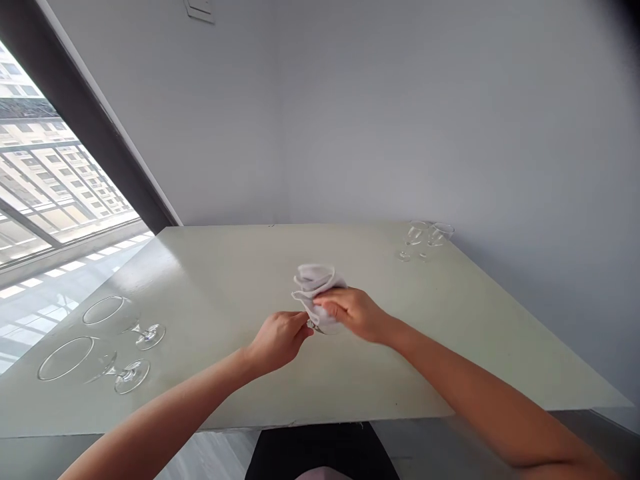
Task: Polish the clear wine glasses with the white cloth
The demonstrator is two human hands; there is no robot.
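Between two hands (281, 339) (357, 312), one white cloth (314, 280)

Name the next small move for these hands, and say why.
I'd probably turn the white cloth slightly with the right hand: its grip bunches the cloth against what looks like a glass, which the left hand seems to steady.
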